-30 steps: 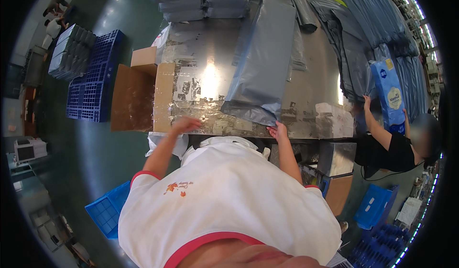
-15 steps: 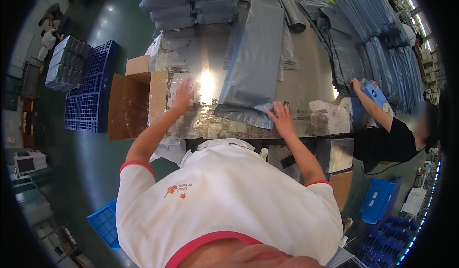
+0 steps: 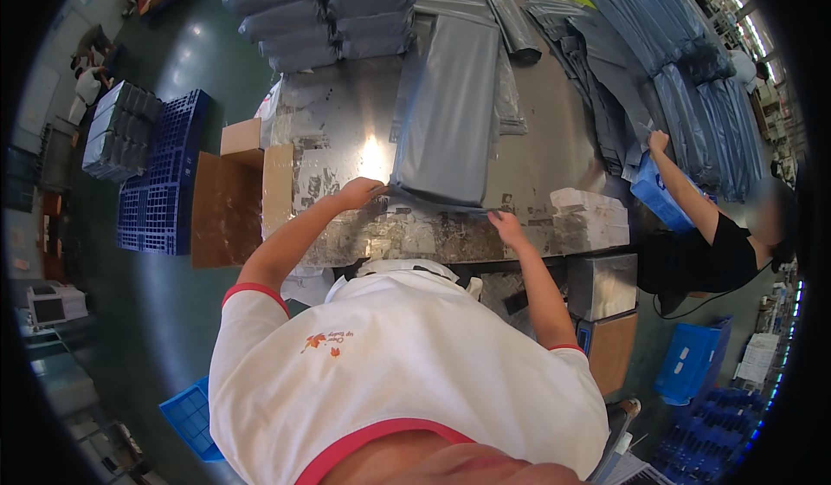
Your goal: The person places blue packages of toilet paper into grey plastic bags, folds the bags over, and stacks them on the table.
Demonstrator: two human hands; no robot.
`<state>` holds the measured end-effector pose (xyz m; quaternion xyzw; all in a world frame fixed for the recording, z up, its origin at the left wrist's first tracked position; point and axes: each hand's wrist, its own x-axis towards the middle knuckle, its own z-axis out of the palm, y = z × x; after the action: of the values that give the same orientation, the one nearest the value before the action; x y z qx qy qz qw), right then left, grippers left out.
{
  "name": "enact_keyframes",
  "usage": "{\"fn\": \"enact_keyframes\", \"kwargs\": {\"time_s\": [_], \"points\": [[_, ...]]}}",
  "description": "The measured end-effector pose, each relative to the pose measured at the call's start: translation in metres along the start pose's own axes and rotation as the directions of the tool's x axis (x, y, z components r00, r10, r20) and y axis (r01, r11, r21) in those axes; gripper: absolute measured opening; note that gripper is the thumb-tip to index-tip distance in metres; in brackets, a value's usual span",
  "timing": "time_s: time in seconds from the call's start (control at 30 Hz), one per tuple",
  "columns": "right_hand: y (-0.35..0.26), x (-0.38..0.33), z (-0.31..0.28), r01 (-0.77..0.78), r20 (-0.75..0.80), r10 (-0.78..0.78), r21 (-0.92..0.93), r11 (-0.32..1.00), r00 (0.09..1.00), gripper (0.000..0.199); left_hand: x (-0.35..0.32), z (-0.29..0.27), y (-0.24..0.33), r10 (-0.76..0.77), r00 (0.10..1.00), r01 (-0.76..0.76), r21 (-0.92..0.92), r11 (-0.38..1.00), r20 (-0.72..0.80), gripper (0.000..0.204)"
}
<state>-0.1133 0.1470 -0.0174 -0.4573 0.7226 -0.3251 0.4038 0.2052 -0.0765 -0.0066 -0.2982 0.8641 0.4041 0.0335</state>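
A long grey plastic bag [image 3: 446, 113] lies on the metal-topped table in front of me, its near edge toward my body. My left hand [image 3: 362, 193] grips the near left corner of that edge. At the near right corner, my right hand [image 3: 504, 223] pinches the same edge, which looks slightly raised between both hands. Beneath and beside the bag lie other clear and grey plastic sheets [image 3: 511, 108], partly covered by it.
Stacked grey packages [image 3: 316, 9] stand at the table's far left, and a rolled grey bag [image 3: 515, 30] lies far. An opened cardboard box [image 3: 227, 199] is at left, a white paper stack [image 3: 590, 219] at right. Beyond it a co-worker's hand [image 3: 658, 141] touches grey bags [image 3: 606, 78].
Both hands have gone from open to closed on the bag's near corners, the left moving right and nearer. The bag's near edge has lifted. The co-worker's hand has shifted slightly right.
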Motion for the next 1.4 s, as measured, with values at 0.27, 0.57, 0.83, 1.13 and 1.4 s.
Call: {"fn": "enact_keyframes", "kwargs": {"time_s": [0.27,0.57,0.83,1.13,1.4], "points": [[0.018,0.063,0.047,-0.276,-0.169,0.388,0.46,0.844,0.906,0.036,0.051,0.069,-0.034,-0.476,0.878,0.234,-0.821,0.52,-0.052,0.034],[-0.035,0.068,0.042,-0.247,0.196,0.267,0.954,0.17,0.943,0.049,0.059,0.018,0.048,-0.185,0.968,0.169,-0.985,-0.03,0.171,0.06],[-0.092,0.067,-0.013,-0.136,0.1,0.15,0.958,0.253,0.984,0.045,0.054,-0.058,0.11,-0.165,0.983,-0.04,-0.971,0.237,-0.081,0.062],[-0.217,0.018,-0.039,0.486,-0.42,-0.25,0.799,0.355,0.873,0.063,-0.027,-0.133,0.179,0.117,0.869,-0.455,-0.682,0.572,-0.481,0.088],[-0.428,0.081,-0.153,0.603,-0.461,-0.44,0.752,0.268,0.771,0.037,-0.03,-0.303,0.254,0.529,0.468,-0.823,-0.131,0.553,-0.708,0.105]]}}
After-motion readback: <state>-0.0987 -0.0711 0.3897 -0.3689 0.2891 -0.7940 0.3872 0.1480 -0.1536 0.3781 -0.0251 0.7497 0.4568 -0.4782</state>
